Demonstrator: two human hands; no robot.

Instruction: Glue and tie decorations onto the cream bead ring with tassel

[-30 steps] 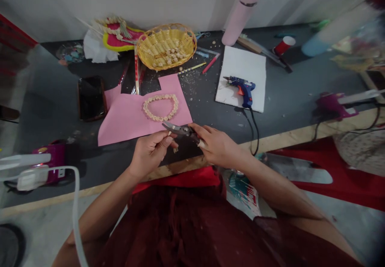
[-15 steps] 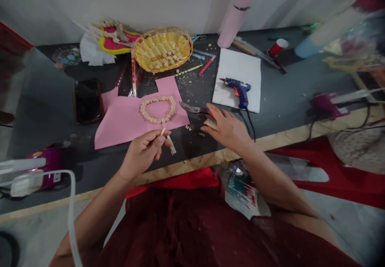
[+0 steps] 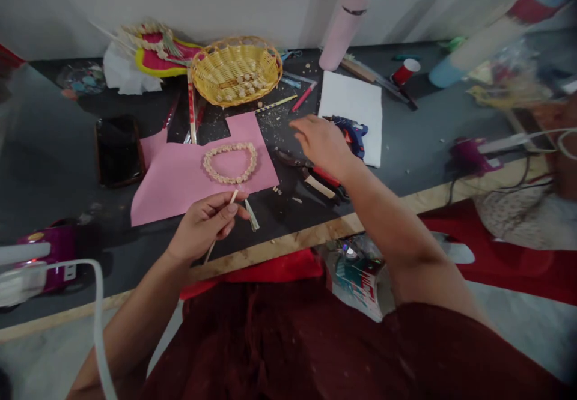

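Note:
My left hand (image 3: 210,223) pinches a thin pale stick (image 3: 234,196) by the desk's front edge. A small pale tassel (image 3: 252,217) hangs or lies just right of its fingertips. Behind that hand, a ring of cream beads or knots (image 3: 229,148) lies on pink paper (image 3: 169,172). My right hand (image 3: 322,142) is in the air with its fingers stretched out and nothing visible in them. Beneath it lie hand shears (image 3: 327,176) with red handles and a flat pale strip (image 3: 320,187). The hand partly covers a blue glue gun (image 3: 358,133) on a white board (image 3: 354,95).
At the back stand a yellow woven basket (image 3: 237,69) with small pale pieces and a pink bottle (image 3: 345,27). A phone (image 3: 119,151) lies left. A striped pencil (image 3: 276,104), a red pen (image 3: 304,95) and a red spool (image 3: 406,72) lie farther back. Purple power blocks (image 3: 473,154) sit at both sides.
My right hand has left the shears and moved up and back toward the glue gun. My left hand keeps its pinch on the stick, while the whole view has shifted slightly.

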